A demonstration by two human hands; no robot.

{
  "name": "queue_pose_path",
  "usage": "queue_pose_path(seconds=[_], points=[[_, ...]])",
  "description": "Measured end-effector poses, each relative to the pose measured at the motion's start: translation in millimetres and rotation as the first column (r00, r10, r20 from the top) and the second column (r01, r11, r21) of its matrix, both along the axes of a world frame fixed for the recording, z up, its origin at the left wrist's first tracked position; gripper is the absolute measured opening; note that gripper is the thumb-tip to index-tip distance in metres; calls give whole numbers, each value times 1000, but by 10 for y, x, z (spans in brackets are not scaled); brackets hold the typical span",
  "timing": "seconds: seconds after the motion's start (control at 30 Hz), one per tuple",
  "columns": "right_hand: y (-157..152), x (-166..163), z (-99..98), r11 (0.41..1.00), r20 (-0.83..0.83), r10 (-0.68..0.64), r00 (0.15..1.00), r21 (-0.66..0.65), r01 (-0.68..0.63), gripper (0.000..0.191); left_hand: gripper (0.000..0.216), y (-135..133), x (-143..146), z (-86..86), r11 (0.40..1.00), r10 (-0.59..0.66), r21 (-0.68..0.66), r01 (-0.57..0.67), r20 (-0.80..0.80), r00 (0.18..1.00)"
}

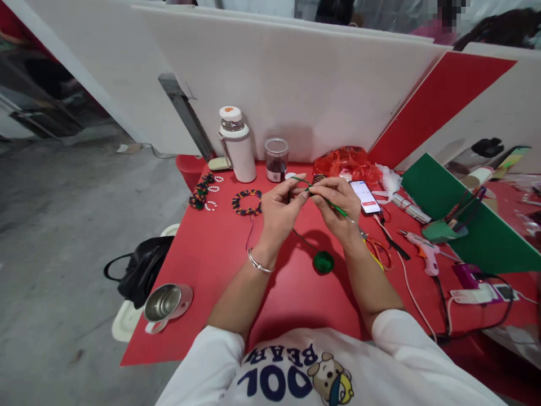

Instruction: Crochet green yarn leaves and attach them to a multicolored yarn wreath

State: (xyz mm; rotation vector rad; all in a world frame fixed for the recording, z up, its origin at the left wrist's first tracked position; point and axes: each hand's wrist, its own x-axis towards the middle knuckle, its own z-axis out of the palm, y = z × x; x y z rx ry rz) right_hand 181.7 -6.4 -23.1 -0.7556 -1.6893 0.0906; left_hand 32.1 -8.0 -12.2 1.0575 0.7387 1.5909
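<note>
Nearest you, mug (183, 299) at the left edge of the red desk (211, 270); green yarn ball (324, 262) lies between your forearms, its strand (306, 241) slanting up toward your fingers. Step in hand, by the look of it: working green yarn with a slim green hook (337, 209), a small stitch held at the fingertips. The next move seems to call for light tension on the strand and a small turn of the hook, with enough slack from the ball. Your left hand (282, 206) pinches narrow, thumb to forefinger, on the yarn; your right hand (338, 203) holds the hook like a pen, its handle sloping down toward the wrist. Both hands are raised above the desk, fingertips meeting, elbows spread low. Fingers cover the stitch itself, so you can't fairly judge whether a loop is caught. Right of your right hand: scissors (380, 251), with a glue gun (425, 251) farther right. Left of your left hand, a dark braided ring (235, 204) with a loose purple tail. Beyond: phone (364, 197), red plastic bag (344, 163), clear jar (276, 163), white flask (242, 152) before the panel (287, 79).
</note>
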Motion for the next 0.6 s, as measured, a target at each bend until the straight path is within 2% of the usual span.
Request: queue_pose_path(seconds=[0.07, 0.17, 0.23, 0.3, 0.37, 0.6], points=[[-5, -61, -67, 993, 16, -81, 997, 88, 79, 15, 43, -26, 60, -8, 999, -11, -42, 13, 51, 999], [6, -75, -117, 983, -38, -60, 997, 169, 66, 18, 46, -24, 40, 8, 972, -155, -151, 179, 157, 975], [28, -23, -98, 989, -62, 67, 996, 134, -59, 21, 45, -3, -44, 45, 935, -255, -200, 294, 198, 946], [59, 57, -50, 976, -55, 215, 975, 57, -212, 23, 45, 18, -146, 96, 915, -304, -215, 341, 186, 934], [90, 137, -3, 951, -40, 310, 950, 0, -311, 24, 45, 30, -230, 142, 906, -336, -214, 365, 161, 928], [126, 266, 47, 947, 12, 320, 947, -36, -320, 23, 42, 47, -310, 161, 907, -339, -221, 359, 123, 933]])
